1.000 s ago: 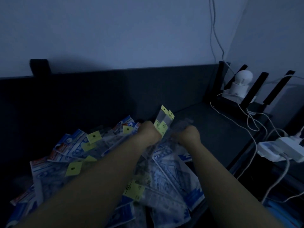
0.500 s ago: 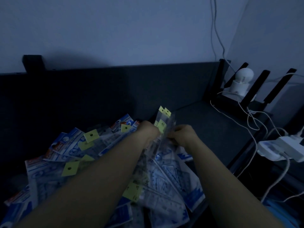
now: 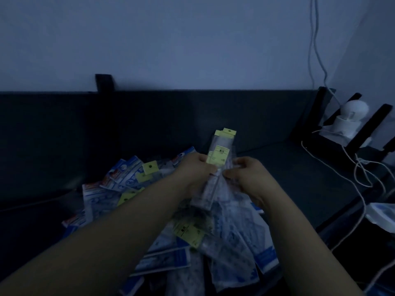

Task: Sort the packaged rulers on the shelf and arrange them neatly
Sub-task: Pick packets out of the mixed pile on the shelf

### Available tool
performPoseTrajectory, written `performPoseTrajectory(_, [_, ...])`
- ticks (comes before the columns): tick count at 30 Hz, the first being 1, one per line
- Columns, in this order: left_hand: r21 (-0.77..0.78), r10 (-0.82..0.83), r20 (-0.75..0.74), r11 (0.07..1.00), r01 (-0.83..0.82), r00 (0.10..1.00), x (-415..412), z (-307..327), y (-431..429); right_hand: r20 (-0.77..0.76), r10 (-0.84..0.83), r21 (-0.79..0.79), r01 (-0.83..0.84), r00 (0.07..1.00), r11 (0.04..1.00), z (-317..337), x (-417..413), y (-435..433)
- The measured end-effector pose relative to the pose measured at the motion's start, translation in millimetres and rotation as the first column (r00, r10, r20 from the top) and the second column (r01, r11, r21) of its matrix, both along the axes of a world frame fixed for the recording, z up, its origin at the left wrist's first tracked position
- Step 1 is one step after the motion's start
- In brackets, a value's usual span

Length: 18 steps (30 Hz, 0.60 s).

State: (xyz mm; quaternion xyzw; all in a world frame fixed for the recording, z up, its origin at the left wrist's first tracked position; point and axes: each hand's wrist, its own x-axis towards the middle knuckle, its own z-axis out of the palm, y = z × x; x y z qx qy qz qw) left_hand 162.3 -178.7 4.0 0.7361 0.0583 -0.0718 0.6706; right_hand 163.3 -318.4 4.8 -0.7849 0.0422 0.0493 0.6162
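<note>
I am watching both grips pinching the same small bundle of ruler packs. The left hand is curling its fingers round the bundle's left edge, with the thumb lying across the front just below the yellow label. The right hand is pinching the right edge from the other side. The bundle is standing almost upright between the two hands. Its yellow hang tabs are pointing up and away from me, and its clear lower end is hanging down between the wrists.

The hands are holding the bundle just above the pile, which is spreading over the left and middle of the shelf. That pile is lying loose and crossed, blue-and-white packs mixed with clear ones, yellow tabs sticking out here and there. Both forearms are reaching over its near part. The right half of the shelf is showing as dark bare board, and a dark back panel is rising behind the pile against a pale wall.

Off at the far right a white round camera is sitting among black upright slats. White cables are trailing from there toward the near edge, and another is running up the wall. The light is too dim for me to be reading any print.
</note>
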Motion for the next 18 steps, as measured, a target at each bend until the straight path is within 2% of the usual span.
performPoseTrajectory(9, [-0.044,0.241,-0.004,0.969,-0.241,0.970,-88,9,95,0.086,0.283,-0.098,-0.275,0.955,0.957,12,-45,89])
performPoseTrajectory(18, [-0.112,0.442,0.015,0.892,-0.437,0.897,-210,18,186,0.054,0.556,-0.125,-0.547,0.829,0.828,25,-121,200])
